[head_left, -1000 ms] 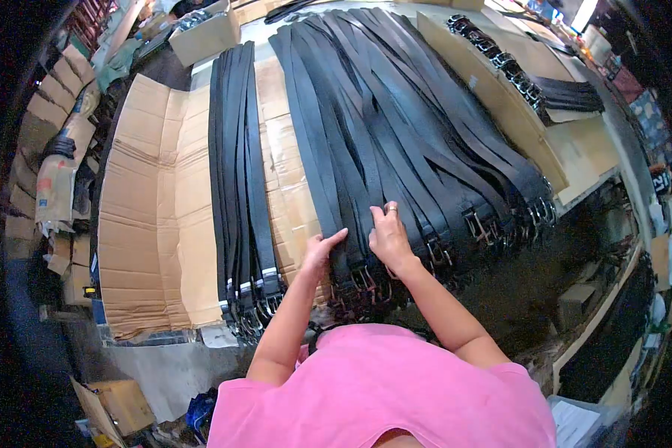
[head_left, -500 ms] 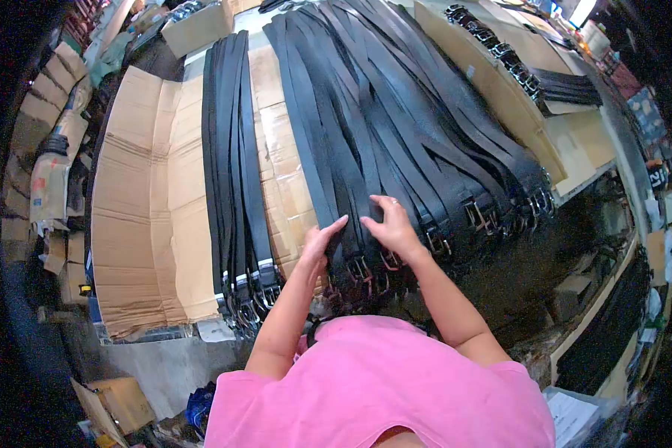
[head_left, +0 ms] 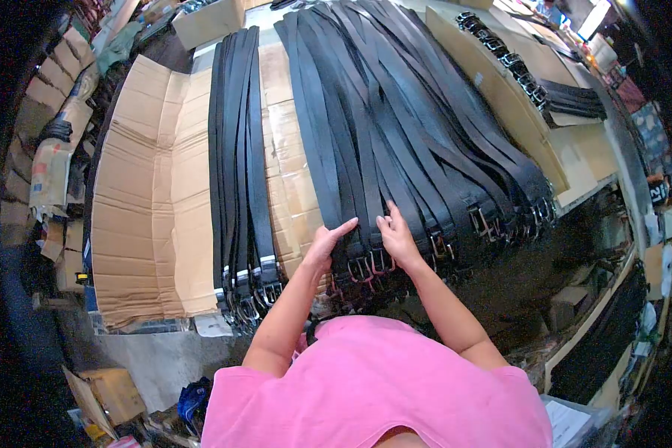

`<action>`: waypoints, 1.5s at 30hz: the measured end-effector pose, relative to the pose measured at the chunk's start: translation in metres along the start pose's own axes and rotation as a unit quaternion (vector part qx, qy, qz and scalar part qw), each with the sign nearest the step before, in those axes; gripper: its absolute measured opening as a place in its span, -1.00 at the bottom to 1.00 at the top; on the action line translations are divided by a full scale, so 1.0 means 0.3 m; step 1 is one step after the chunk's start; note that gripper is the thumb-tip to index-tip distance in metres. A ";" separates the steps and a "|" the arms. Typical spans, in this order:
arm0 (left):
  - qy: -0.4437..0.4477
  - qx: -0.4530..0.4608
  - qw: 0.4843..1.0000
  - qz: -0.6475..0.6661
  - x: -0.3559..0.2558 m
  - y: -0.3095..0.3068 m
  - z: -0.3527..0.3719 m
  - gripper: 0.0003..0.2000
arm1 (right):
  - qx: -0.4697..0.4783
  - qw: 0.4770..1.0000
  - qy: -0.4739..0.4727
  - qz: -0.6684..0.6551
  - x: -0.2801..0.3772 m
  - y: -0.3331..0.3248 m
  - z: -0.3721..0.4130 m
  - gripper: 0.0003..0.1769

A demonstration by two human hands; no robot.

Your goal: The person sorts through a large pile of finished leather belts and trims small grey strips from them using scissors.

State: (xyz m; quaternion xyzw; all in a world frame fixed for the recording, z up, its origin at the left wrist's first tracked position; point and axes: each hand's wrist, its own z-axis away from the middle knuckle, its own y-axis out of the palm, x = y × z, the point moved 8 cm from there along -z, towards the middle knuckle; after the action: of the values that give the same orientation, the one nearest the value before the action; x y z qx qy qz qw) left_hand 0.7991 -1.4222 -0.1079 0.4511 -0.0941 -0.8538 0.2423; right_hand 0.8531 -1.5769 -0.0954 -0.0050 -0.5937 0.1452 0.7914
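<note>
Many black belts lie in a wide pile on the table, their metal buckles toward my body. My left hand rests at the left edge of this pile, just above the buckles, thumb stretched to the right and fingers apart. My right hand is on the belts a little to the right, its index finger pointing up along a strap and apart from the thumb. A narrower bundle of black belts lies to the left, its buckles at the near edge.
Folded cardboard lies at the left of the table. A long cardboard strip stands right of the pile, with more buckled belts beyond it. An open cardboard box is on the floor at lower left.
My right hand has shifted slightly right and down, its index finger now straighter. My left hand has moved slightly right. Several buckles between my hands now sit more evenly side by side.
</note>
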 end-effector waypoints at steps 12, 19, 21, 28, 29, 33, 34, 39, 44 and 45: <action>-0.015 0.011 0.999 0.031 0.038 -0.003 -0.013 -0.60 | -0.068 0.956 -0.179 0.221 0.196 -0.028 0.095 -0.59; 0.146 -0.079 0.984 -0.064 0.043 -0.051 -0.053 -0.60 | -0.033 0.981 -0.191 0.032 0.232 0.053 0.153 -0.62; 0.161 -0.077 0.983 -0.046 0.044 -0.084 -0.068 -0.57 | -0.019 0.973 -0.189 0.129 0.205 0.085 0.181 -0.61; 0.009 -0.071 0.997 -0.009 -0.005 -0.054 -0.013 -0.42 | -0.003 0.951 -0.196 0.239 0.272 0.091 0.190 -0.63; 0.007 -0.071 0.997 -0.013 -0.027 -0.034 0.010 -0.42 | -0.015 0.928 -0.212 0.306 0.284 0.079 0.191 -0.64; -0.061 -0.007 0.996 0.062 0.033 -0.034 -0.037 -0.42 | -0.047 0.907 -0.266 0.322 0.189 0.073 0.138 -0.56; -0.064 -0.006 0.996 0.061 0.037 -0.043 -0.044 -0.42 | -0.044 0.914 -0.292 0.278 0.187 0.079 0.137 -0.52; -0.053 0.028 0.997 0.044 0.010 -0.019 -0.035 -0.36 | 0.021 0.908 -0.225 0.353 0.127 0.163 0.090 -0.37; -0.099 0.023 0.994 0.048 0.038 -0.044 -0.033 -0.33 | 0.069 0.937 -0.181 0.292 0.112 0.216 0.052 -0.34; -0.108 0.016 0.992 0.063 0.048 -0.052 -0.031 -0.33 | 0.078 0.943 -0.196 0.258 0.104 0.235 0.054 -0.34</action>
State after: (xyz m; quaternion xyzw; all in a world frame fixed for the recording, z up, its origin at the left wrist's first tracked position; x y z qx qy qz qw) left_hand 0.7946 -1.4155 -0.1296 0.3532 -0.1616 -0.8791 0.2763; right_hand 0.8299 -1.5045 -0.0740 -0.0678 -0.7026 0.3880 0.5927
